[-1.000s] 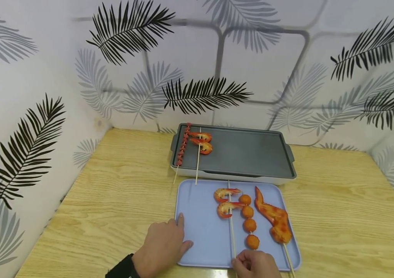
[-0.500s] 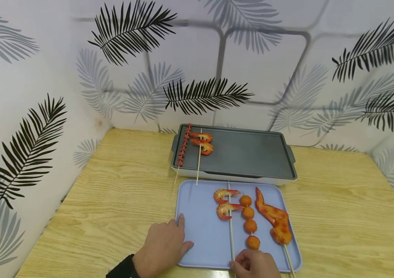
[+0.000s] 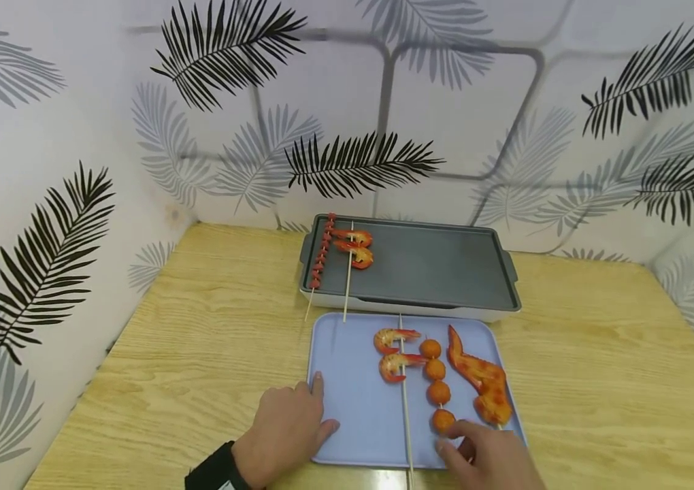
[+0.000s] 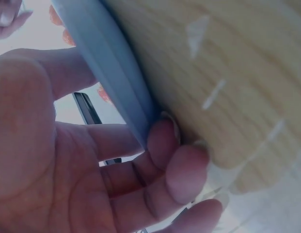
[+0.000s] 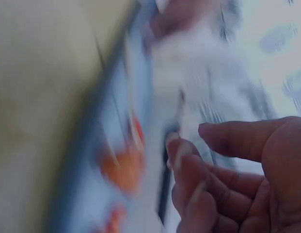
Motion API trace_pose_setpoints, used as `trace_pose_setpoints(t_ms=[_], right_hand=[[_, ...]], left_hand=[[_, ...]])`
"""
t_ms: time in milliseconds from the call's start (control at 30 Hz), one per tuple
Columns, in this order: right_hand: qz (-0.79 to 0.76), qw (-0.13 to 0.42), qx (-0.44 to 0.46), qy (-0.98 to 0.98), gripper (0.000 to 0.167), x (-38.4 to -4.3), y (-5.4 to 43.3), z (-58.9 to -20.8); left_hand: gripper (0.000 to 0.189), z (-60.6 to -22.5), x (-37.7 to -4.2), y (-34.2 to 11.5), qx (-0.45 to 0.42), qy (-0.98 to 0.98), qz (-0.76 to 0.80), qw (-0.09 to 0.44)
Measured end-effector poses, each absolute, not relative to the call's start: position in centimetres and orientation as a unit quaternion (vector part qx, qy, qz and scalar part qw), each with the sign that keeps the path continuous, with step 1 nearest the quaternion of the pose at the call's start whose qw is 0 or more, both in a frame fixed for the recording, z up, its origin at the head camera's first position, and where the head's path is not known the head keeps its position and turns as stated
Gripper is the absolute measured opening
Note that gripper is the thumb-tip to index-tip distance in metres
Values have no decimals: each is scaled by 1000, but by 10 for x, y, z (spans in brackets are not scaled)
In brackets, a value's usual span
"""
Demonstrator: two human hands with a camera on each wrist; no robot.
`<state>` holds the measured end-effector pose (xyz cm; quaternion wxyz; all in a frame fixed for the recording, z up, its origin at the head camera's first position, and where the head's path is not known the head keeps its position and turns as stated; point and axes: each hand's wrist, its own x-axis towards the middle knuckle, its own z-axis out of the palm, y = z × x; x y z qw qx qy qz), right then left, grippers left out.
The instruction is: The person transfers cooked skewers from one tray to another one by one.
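Note:
A light blue tray (image 3: 359,408) lies on the table. My left hand (image 3: 290,425) holds its left edge, thumb and index over the rim; in the left wrist view the other fingers curl along the tray's outer side. On the tray are a shrimp skewer (image 3: 392,367), a skewer of orange balls (image 3: 438,393) and a chicken wing skewer (image 3: 488,388). Beside the lowest ball is my right hand (image 3: 494,456), covering the stick ends of the ball and wing skewers. In the blurred right wrist view its thumb and index fingertips are apart, nothing between them.
Behind the tray stands a grey grill pan (image 3: 433,262). At its left lie a skewer of small red pieces (image 3: 321,252) and another shrimp skewer (image 3: 356,255), their sticks jutting over the front rim. A patterned wall (image 3: 347,102) rises behind the wooden table (image 3: 212,306).
My right hand has let go of the shrimp skewer's stick and moved right, toward the ball skewer. The shrimp skewer stays on the tray. My left hand keeps its place at the edge.

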<state>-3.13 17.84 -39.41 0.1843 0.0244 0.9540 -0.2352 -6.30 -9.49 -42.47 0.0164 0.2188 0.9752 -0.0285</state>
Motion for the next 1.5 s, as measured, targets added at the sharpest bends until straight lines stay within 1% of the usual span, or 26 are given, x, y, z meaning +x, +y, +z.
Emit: trace_pose_setpoints(t_ms=[33, 133, 200, 267, 300, 467, 567, 667, 800, 1000, 1133, 1333, 1433, 1500], right_hand=[[-232, 167, 30, 958, 24, -36, 187, -387], [-216, 63, 20, 974, 21, -48, 218, -375], [-205, 9, 7, 979, 20, -55, 236, -372], [-197, -28, -9, 980, 19, -61, 250, -375], [-195, -34, -11, 980, 19, -65, 256, -377], [-181, -10, -18, 983, 21, -80, 274, -390], [-175, 3, -20, 984, 17, -84, 277, -395], [-172, 5, -24, 985, 10, -85, 278, -398], [-161, 15, -25, 986, 6, -85, 281, -400], [-160, 33, -17, 986, 8, -82, 286, -405], [-169, 32, -26, 985, 9, -80, 287, -408], [-179, 36, -29, 983, 11, -80, 285, -413], [-183, 38, -28, 982, 11, -81, 284, -414], [-185, 45, -26, 981, 11, -82, 283, -415]], left_hand=[[71, -424, -64, -95, 217, 976, -27, 17], [71, -423, -65, -94, 212, 977, -19, 25], [71, -422, -66, -94, 208, 977, -14, 32], [71, -420, -67, -93, 209, 977, -10, 36], [71, -420, -67, -93, 210, 977, -9, 35], [69, -418, -68, -91, 214, 976, -9, 23], [70, -417, -69, -90, 211, 977, -5, 27], [70, -417, -70, -89, 204, 978, -1, 34], [69, -415, -69, -88, 193, 980, 10, 46], [66, -413, -71, -90, 186, 979, 38, 74], [63, -411, -73, -91, 179, 978, 51, 96], [60, -412, -81, -93, 172, 977, 62, 111], [53, -412, -87, -96, 159, 977, 80, 118], [47, -411, -91, -97, 152, 977, 99, 110]])
